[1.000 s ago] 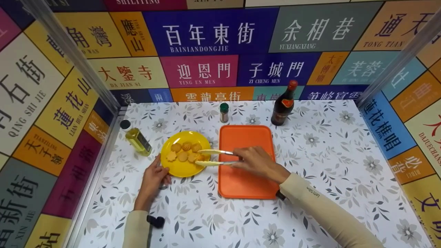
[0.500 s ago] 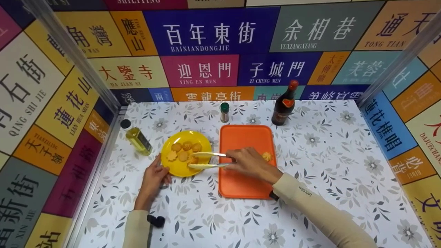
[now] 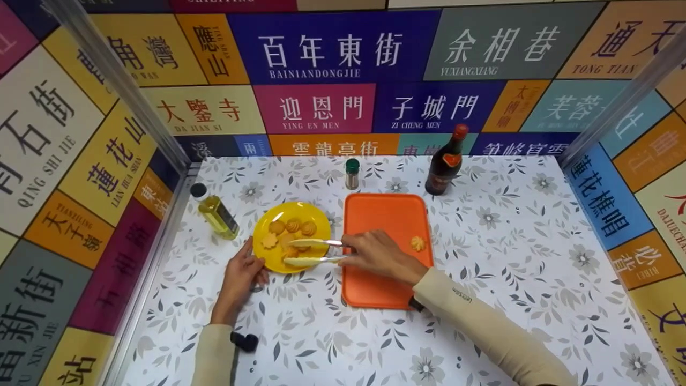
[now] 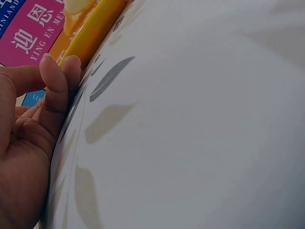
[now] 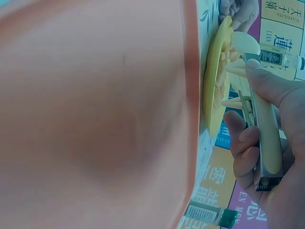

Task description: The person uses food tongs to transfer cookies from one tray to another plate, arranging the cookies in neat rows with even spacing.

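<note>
My left hand [image 3: 242,272] holds the near left rim of a yellow plate [image 3: 300,208]; in the left wrist view its fingers [image 4: 55,78] are bent at the plate's edge. Several golden cookies [image 3: 292,225] lie on the plate, some shaped like flowers. My right hand [image 3: 378,252] reaches over an orange tray [image 3: 375,212] and grips metal tongs with pale tips [image 3: 308,261]. The tong tips stand apart over the cookies at the plate's near right, partly covering them. In the right wrist view, the thumb and fingers wrap the tongs' handle [image 5: 267,138]. One cookie [image 3: 418,244] lies at the tray's right side.
A bottle of yellow oil [image 3: 218,217] stands left of the plate. Behind the tray are a green-capped shaker [image 3: 352,176] and a dark red-capped bottle [image 3: 445,166]. A flower-patterned cloth [image 3: 509,257] covers the table, with printed panels [image 3: 316,107] around it.
My right hand has moved the tongs left, farther over the plate. The cookie on the tray, hidden at first, now shows beyond my wrist. The left hand has stayed at the plate's rim.
</note>
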